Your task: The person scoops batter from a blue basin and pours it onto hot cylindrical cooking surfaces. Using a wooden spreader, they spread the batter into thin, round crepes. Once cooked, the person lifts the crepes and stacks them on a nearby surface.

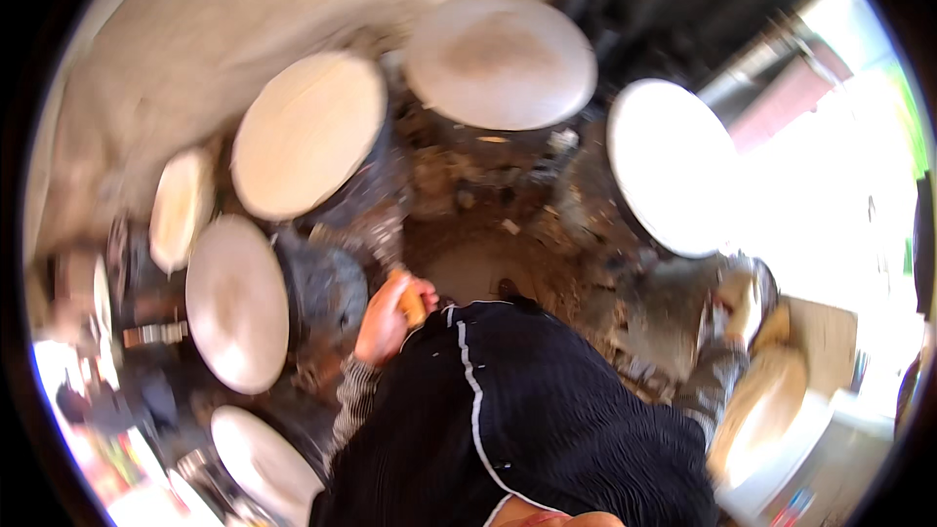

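Observation:
My left hand point(392, 315) is closed around the orange handle point(410, 300) of a tool whose far end is a blurred, pale, bristle-like shape. It is held in front of my black apron, near a dark drum. On the right, my right hand point(741, 307) reaches to a blurred container point(765, 285) below the rim of a brightly lit round griddle plate point(673, 165); what its fingers do is not clear. A thin flatbread or batter sheet point(311, 135) covers one round griddle at upper left. The griddle at top centre point(501, 58) shows a brown patch.
More round griddles point(238, 304) on dark drums stand at left, one point(183, 208) with a pale sheet on it. Another point(263, 465) is at lower left. Stacked brown flatbreads point(765, 410) lie at right beside a cardboard piece point(827, 344). Debris covers the dirt floor point(468, 260).

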Available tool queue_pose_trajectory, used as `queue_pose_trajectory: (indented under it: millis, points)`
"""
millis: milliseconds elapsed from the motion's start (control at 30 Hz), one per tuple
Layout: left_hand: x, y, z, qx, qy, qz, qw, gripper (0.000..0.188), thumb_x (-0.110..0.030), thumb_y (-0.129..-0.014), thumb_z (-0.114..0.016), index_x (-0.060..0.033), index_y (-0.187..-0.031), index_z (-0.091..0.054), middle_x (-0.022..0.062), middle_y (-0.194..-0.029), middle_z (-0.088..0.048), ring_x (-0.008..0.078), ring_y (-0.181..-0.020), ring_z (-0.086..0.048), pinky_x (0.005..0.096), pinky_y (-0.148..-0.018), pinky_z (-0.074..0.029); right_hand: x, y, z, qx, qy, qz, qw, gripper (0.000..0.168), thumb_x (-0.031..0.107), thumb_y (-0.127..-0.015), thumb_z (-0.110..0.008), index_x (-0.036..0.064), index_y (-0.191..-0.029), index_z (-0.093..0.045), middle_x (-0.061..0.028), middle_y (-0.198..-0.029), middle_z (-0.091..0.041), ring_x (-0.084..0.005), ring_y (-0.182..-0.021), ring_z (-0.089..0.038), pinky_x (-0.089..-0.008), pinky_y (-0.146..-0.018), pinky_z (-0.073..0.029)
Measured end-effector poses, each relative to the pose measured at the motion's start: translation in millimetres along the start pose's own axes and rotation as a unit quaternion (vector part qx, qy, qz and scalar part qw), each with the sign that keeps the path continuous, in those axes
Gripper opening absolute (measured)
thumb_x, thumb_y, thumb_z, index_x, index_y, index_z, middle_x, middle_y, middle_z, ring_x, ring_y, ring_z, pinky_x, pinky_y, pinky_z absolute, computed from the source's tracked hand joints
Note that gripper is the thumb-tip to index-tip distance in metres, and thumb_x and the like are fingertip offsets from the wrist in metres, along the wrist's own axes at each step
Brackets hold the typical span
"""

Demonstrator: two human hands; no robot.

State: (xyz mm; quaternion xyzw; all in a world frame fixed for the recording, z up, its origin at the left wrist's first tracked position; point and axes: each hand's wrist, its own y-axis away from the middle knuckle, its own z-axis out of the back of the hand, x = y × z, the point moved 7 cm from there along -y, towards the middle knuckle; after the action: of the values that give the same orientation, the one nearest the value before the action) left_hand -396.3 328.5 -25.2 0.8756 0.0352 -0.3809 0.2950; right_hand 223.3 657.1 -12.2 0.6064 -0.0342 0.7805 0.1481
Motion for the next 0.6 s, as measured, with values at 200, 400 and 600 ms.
queue_pose_trajectory:
  millis: [200, 400, 600]
  points:
    - [31, 4, -29, -0.045, 0.032, 0.023, 0.998, 0.037, -0.037, -0.100, -0.048, -0.0011, -0.100, -0.060, 0.0089, -0.096, -0.064, 0.0178, -0.088, -0.063, 0.0315, -0.080, -0.051, -25, -76, 84, -0.173, 0.095, -0.021, 0.980, 0.044, 0.024, -0.098, -0.052, -0.002, -0.133, -0.051, -0.0162, -0.124, -0.060, -0.0224, -0.112, -0.057, -0.0327, -0.099, -0.044]
    - [61, 24, -41, -0.082, 0.057, 0.030, 0.995, 0.038, -0.038, -0.102, -0.043, -0.0024, -0.103, -0.057, 0.0091, -0.103, -0.062, 0.0193, -0.099, -0.060, 0.0345, -0.087, -0.050, 107, -64, -173, 0.142, 0.098, 0.153, 0.973, 0.043, 0.021, -0.099, -0.049, -0.001, -0.135, -0.049, -0.0148, -0.131, -0.056, -0.0247, -0.114, -0.056, -0.0330, -0.098, -0.045]
    - [58, 49, -27, -0.131, 0.073, -0.046, 0.988, 0.039, -0.035, -0.104, -0.040, -0.0011, -0.111, -0.056, 0.0098, -0.113, -0.059, 0.0189, -0.105, -0.058, 0.0344, -0.093, -0.046, 111, 212, -397, 0.690, 0.074, 0.070, 0.716, 0.036, 0.027, -0.102, -0.047, 0.002, -0.126, -0.057, -0.0103, -0.114, -0.065, -0.0190, -0.104, -0.061, -0.0316, -0.092, -0.048]
